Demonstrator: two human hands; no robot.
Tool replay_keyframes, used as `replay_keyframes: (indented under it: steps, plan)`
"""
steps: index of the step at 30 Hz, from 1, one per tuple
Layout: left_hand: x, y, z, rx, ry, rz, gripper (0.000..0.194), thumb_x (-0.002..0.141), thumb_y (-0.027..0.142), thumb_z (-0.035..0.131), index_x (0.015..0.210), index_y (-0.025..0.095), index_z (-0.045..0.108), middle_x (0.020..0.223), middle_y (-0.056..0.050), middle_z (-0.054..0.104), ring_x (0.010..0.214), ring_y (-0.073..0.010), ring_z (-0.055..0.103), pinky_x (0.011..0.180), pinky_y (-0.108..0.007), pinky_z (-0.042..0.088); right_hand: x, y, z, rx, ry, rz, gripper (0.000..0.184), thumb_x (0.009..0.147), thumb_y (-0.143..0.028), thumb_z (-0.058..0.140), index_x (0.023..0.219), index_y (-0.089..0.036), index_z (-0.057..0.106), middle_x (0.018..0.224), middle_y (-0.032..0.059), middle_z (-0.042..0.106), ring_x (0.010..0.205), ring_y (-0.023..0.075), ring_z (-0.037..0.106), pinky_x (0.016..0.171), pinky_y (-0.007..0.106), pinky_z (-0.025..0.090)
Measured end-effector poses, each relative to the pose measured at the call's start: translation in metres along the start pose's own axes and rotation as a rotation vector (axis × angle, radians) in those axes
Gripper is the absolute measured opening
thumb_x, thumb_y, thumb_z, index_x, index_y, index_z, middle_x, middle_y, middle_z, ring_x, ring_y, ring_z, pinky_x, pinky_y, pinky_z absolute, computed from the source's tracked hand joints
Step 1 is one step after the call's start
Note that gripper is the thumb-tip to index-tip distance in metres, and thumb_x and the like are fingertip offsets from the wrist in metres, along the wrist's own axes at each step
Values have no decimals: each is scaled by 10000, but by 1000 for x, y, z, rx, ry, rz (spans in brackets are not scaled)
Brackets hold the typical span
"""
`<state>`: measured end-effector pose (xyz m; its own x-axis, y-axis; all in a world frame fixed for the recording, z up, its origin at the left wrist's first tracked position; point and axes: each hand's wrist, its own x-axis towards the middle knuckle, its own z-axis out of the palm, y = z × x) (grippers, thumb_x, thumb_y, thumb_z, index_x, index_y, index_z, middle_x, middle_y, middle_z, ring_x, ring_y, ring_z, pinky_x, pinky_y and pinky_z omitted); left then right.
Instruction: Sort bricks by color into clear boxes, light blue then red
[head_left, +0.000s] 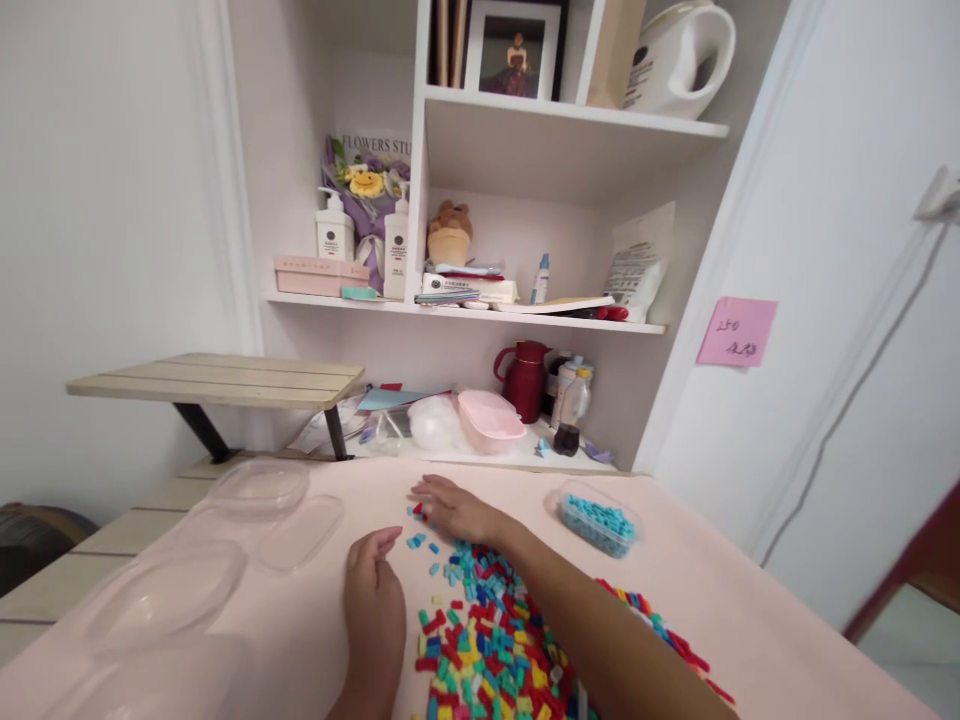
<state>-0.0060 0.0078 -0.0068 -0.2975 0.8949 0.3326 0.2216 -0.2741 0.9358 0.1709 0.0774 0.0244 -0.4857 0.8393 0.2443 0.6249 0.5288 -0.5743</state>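
A spread of small toy bricks (pixel 480 660) in red, yellow, green, blue and white lies on the pink tabletop. My right hand (pixel 454 512) reaches over its far end, palm down with fingers stretched to the left, beside a few red and blue bricks. What lies under the palm is hidden. My left hand (pixel 371 592) rests on the table left of the bricks, loosely bent, with nothing visible in it. To the right stands a clear plastic tub (pixel 598 520) filled with light blue bricks. More bricks (pixel 667 630) lie beyond my right forearm.
Clear plastic containers (pixel 169 590) and a clear lid (pixel 300 532) occupy the table's left side. A raised wooden stand (pixel 217 378) is at the back left. Behind the table, a shelf holds a pink container (pixel 491 418), a red jug (pixel 525 380) and a bottle of dark liquid (pixel 571 415).
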Motion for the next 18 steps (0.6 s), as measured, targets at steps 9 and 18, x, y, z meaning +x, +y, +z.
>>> replay_keyframes:
  steps: [9, 18]
  plan:
    - [1, -2, 0, -8, -75, 46, 288, 729, 152, 423, 861, 196, 676, 945, -74, 674, 914, -221, 654, 901, -406, 525, -32, -35, -10, 27, -132, -175, 395, 1007, -378, 363, 1092, -212, 711, 1189, 62, 669, 1135, 181, 586, 1041, 326, 424]
    - [2, -4, 8, 71, -313, 214, 329, 815, 285, 446, 975, 230, 727, 1038, -69, 685, 1015, -220, 647, 958, -424, 503, -133, -11, -47, 78, 442, 284, 352, 960, -385, 414, 1025, -204, 709, 1087, 84, 701, 1061, 254, 618, 992, 426, 445]
